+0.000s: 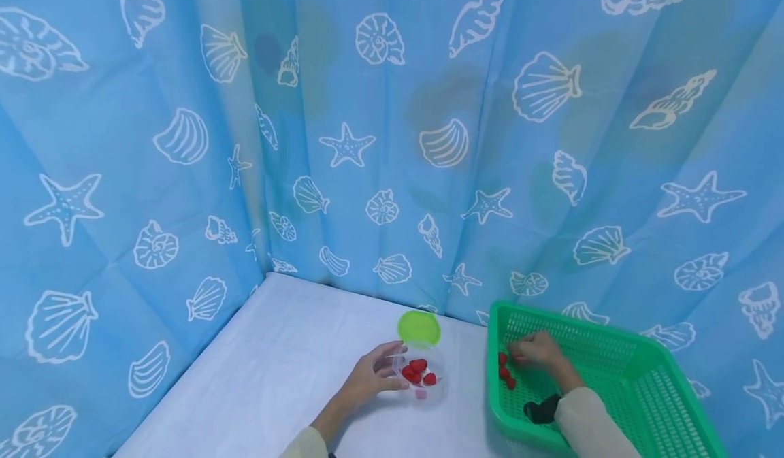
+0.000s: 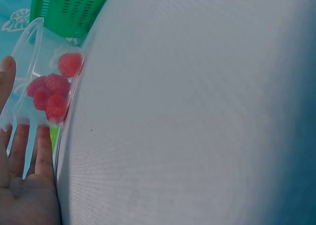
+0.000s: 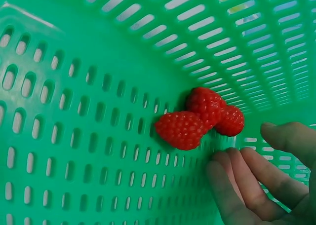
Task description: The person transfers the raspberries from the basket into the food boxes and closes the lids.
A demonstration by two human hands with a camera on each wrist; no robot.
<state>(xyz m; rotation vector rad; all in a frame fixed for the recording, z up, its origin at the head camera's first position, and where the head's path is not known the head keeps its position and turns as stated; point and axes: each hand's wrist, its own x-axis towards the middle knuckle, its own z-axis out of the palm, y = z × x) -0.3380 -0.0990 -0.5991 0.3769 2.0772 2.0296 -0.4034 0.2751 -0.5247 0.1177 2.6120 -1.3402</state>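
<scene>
My left hand (image 1: 366, 378) holds a small clear plastic container (image 1: 437, 394) from its left side, with the thumb at the near side and the fingers along the far side. Several raspberries (image 2: 52, 89) lie in the container. Inside the green basket (image 1: 676, 376), my right hand (image 3: 269, 178) reaches down with its fingers loosely bent and nothing visible between them. Just beyond those fingertips, three raspberries (image 3: 182, 130) sit clustered on the basket's floor by the side wall.
A lime-green round lid (image 1: 419, 326) lies right behind the container. The slotted basket stands on the right of the white table (image 1: 257, 376). Blue curtains (image 1: 392, 138) with a shell print hang at the back and left. A black wrist device (image 1: 542, 410) shows near the right sleeve.
</scene>
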